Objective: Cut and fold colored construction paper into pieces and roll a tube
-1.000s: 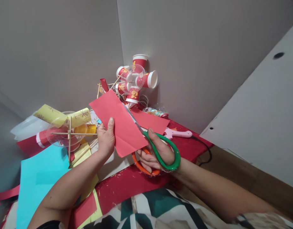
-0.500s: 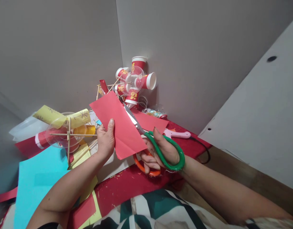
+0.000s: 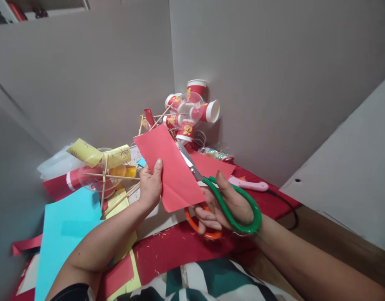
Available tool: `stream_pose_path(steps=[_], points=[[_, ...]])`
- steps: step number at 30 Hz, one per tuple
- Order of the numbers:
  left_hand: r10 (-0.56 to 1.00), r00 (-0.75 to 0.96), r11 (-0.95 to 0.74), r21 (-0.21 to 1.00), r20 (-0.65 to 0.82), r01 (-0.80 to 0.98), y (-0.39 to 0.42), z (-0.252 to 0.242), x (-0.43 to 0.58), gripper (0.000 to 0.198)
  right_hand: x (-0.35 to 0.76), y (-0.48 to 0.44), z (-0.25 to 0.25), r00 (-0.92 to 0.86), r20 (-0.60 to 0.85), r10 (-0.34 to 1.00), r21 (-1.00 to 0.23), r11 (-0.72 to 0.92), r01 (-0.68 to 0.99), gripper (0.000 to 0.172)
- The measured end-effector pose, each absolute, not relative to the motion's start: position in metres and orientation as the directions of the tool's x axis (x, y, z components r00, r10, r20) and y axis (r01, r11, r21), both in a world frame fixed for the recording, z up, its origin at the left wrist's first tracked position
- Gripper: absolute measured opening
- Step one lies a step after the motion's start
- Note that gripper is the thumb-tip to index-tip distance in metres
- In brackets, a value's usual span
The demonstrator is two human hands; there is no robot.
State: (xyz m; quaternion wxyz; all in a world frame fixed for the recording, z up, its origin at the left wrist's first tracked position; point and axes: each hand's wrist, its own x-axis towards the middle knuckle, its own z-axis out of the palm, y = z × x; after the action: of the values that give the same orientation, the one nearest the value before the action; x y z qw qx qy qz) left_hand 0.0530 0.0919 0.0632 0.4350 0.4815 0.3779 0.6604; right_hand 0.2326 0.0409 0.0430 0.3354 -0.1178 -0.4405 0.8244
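My left hand [image 3: 151,184] pinches a red sheet of paper [image 3: 167,167] by its left edge, thumb on top. In my right hand [image 3: 230,205] are scissors [image 3: 257,215] with one green and one orange handle loop. Their blades lie along the right edge of the red sheet, pointing away from me; the lower blade is largely hidden. Beyond the blades another red paper piece [image 3: 213,165] extends to the right. Whether it is still joined to the held sheet I cannot tell.
Behind stands a wheel of red-and-white paper cups [image 3: 195,90] on sticks. A second stick-and-paper wheel [image 3: 105,173] is at left, above blue paper [image 3: 67,234]. A pink-handled tool [image 3: 249,184] with a black cord lies at right on the red cloth [image 3: 167,246]. Grey walls enclose the back.
The view has shifted, so everything appears farther right and slightly lower. My hands keep their hold on the paper and scissors; the blades' place along the sheet looks nearly the same.
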Motion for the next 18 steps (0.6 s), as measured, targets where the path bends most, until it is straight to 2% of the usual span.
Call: stream_pose_path(steps=[9, 18], points=[[0.938, -0.153, -0.339, 0.916, 0.311, -0.216, 0.094, 0.057, 0.054, 0.037, 0.233, 0.044, 0.042, -0.736, 0.099, 0.669, -0.809, -0.377, -0.452, 0.064], [0.936, -0.163, -0.340, 0.923, 0.313, -0.179, 0.090, 0.061, 0.056, 0.045, 0.222, 0.045, 0.048, -0.691, 0.191, 0.697, -0.846, -0.241, -0.477, 0.074]])
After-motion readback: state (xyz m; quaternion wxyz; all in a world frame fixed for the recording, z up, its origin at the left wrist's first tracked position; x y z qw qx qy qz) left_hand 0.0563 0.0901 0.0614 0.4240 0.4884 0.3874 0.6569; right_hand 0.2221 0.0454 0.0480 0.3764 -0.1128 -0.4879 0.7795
